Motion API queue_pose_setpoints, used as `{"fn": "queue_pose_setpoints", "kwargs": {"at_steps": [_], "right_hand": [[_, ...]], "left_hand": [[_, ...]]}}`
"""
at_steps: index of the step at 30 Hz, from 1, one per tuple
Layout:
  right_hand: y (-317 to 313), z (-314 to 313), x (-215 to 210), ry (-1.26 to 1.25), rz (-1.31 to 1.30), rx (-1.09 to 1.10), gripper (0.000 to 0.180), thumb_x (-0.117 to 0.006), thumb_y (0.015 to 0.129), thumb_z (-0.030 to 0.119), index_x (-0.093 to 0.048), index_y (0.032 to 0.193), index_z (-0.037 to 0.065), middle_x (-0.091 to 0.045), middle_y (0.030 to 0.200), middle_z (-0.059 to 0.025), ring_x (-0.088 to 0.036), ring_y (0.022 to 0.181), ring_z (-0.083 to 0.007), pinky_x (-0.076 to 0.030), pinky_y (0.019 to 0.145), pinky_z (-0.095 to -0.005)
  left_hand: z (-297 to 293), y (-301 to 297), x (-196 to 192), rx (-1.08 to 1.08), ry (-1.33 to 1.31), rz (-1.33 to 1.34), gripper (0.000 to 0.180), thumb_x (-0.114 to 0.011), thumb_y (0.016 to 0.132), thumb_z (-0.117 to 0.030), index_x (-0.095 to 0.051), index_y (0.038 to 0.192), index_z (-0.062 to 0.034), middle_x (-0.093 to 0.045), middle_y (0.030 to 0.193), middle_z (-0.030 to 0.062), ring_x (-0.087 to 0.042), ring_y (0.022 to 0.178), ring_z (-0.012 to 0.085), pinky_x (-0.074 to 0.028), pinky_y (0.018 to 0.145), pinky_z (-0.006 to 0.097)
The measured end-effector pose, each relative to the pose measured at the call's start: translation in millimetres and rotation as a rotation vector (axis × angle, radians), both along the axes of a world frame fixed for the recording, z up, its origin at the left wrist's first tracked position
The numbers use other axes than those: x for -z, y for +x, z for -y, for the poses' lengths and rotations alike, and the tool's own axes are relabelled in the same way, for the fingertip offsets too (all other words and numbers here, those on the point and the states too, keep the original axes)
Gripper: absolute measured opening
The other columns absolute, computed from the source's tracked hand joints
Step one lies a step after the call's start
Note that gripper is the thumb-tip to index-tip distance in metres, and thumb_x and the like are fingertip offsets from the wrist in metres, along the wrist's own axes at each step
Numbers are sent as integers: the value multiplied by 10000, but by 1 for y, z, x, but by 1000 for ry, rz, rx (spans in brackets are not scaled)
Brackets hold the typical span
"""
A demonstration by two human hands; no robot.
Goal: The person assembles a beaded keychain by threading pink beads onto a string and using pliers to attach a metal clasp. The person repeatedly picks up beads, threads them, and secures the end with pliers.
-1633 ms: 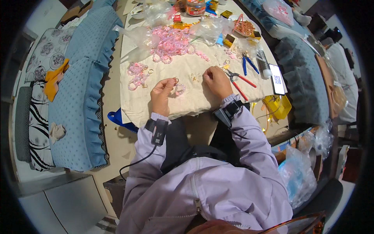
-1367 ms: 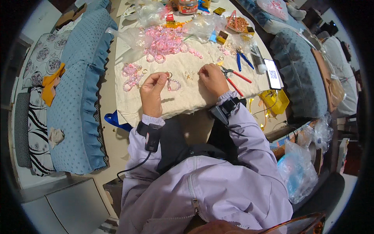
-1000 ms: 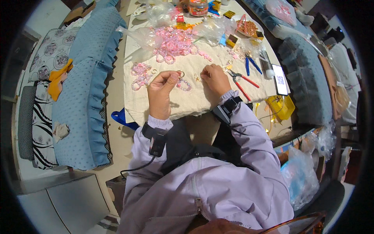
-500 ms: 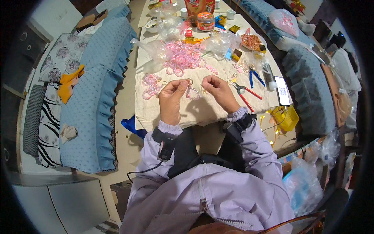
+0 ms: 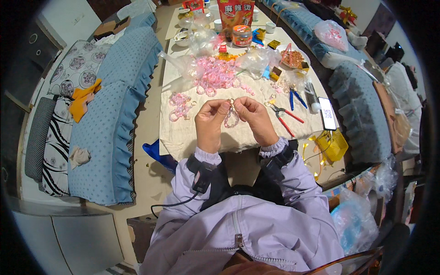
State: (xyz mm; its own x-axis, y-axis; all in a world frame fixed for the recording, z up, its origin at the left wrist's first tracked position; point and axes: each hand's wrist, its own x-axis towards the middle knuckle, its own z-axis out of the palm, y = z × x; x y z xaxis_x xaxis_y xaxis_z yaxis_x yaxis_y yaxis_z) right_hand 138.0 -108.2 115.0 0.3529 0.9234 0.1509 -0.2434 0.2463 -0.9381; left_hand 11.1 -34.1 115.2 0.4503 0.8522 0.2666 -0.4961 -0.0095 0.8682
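Above the near part of the cloth-covered table (image 5: 192, 140), my left hand (image 5: 211, 123) pinches a gold-coloured ring from which a loop of pink and purple beads (image 5: 232, 121) hangs. My right hand (image 5: 259, 123) is closed in a pinch against the same ring; what sits between its fingertips is too small to make out. Left of my hands lies a small group of pink beaded loops (image 5: 179, 107). Beyond them is a large heap of pink beaded loops (image 5: 215, 73). Red-handled pliers (image 5: 287, 118) and blue-handled pliers (image 5: 297, 97) rest to the right.
At the right table edge lie a lit phone (image 5: 327, 113) and a dark tube (image 5: 312, 96). Clear plastic bags (image 5: 254, 62), a jar (image 5: 241, 35) and a plate of brown pieces (image 5: 293, 58) stand farther back. A yellow basket (image 5: 334, 144) is beside the table; blue-covered seats (image 5: 107, 137) flank it.
My right hand has moved left to meet my left hand at the ring. The left hand has shifted slightly right, and the bead loop now hangs between both hands.
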Motion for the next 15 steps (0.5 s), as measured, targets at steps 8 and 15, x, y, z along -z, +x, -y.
{"fn": "queue_pose_setpoints", "kwargs": {"at_steps": [8,15], "right_hand": [[-2,2,-2,-15,-5,33,177,-625,1005,204,-644,1021,29,-605,900,39,-526,817,-39,-420,731,-207],[-1,5,0,-2,93,89,142,-619,1002,172,-618,979,32,-588,890,37,-509,806,-41,-418,723,-211]], "left_hand": [[-1,-1,-2,-3,72,-46,137,-710,935,-79,-664,1035,2,-682,936,26,-592,826,74,-478,719,214],[-1,0,-4,-80,258,-236,138,-663,922,-35,-672,1051,15,-694,919,38,-617,826,89,-502,736,248]]}}
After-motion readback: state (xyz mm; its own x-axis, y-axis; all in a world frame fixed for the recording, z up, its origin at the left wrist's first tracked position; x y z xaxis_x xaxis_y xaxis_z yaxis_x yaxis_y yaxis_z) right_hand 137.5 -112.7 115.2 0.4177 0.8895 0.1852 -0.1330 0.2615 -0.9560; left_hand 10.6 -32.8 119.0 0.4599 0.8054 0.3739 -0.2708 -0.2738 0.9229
